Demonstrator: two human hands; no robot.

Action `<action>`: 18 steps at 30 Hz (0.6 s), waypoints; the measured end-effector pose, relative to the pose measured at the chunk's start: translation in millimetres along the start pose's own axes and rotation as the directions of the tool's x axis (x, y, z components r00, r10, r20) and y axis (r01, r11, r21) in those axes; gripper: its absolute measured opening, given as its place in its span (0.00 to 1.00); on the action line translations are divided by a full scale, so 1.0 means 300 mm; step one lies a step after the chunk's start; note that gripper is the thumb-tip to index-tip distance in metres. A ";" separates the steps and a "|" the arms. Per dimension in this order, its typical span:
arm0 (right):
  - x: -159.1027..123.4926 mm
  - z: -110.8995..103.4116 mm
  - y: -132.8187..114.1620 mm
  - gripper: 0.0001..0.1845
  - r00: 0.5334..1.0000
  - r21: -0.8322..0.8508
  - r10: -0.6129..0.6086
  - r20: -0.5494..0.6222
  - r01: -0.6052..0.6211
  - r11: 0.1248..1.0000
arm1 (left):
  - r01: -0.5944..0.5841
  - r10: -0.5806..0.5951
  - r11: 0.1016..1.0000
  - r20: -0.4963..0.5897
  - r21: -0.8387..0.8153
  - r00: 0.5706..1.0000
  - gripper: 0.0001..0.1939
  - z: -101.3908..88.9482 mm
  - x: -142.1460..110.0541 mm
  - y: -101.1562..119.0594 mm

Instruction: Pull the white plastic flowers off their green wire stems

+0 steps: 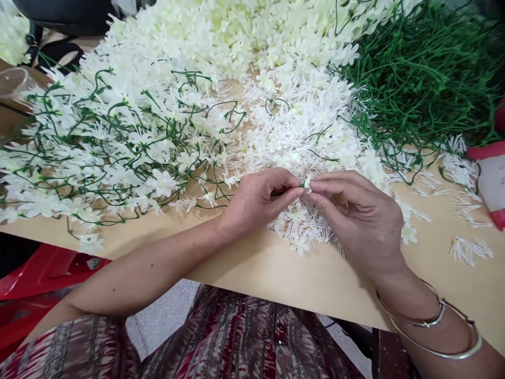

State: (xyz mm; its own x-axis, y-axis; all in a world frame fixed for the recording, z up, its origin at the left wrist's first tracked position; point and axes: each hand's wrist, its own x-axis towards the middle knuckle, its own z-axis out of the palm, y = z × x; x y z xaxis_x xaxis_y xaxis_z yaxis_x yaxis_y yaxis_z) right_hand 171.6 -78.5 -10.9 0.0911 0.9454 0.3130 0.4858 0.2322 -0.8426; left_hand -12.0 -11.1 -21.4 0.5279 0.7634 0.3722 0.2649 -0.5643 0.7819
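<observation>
My left hand (256, 202) and my right hand (361, 218) meet over the front of a tan table (315, 279). Both pinch the same small piece, a white artificial flower (306, 182) on a short green stem tip, held between thumbs and fingertips. The fingers of both hands are closed round it. Under the hands lies a heap of loose white spiky flower parts (303, 131). Two metal bangles (434, 329) sit on my right wrist.
Finished green stems with white flowers (110, 142) cover the table's left. A mound of cream petals (236, 31) lies at the back. Bare green stems (426, 73) pile up at the right. A red object (489, 179) sits at the right edge, red plastic (43, 273) below left.
</observation>
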 end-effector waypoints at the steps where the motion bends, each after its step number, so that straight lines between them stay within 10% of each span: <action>1: -0.002 0.001 -0.001 0.10 1.000 0.004 -0.008 0.000 0.008 1.000 | 0.000 0.000 1.000 0.000 0.015 1.000 0.09 -0.001 0.000 0.001; 18: -0.019 0.033 0.016 0.13 0.995 -0.030 -0.060 0.078 0.062 0.998 | -0.004 0.000 0.998 0.050 0.069 0.999 0.06 -0.012 -0.007 -0.029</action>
State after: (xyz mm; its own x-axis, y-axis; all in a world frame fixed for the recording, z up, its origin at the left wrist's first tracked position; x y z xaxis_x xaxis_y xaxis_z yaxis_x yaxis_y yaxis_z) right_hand 164.8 -80.5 -20.9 -0.0063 0.9447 0.3277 0.5166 0.2837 -0.8079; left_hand -18.3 -6.8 -27.2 0.5674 0.7467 0.3472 0.3182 -0.5877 0.7438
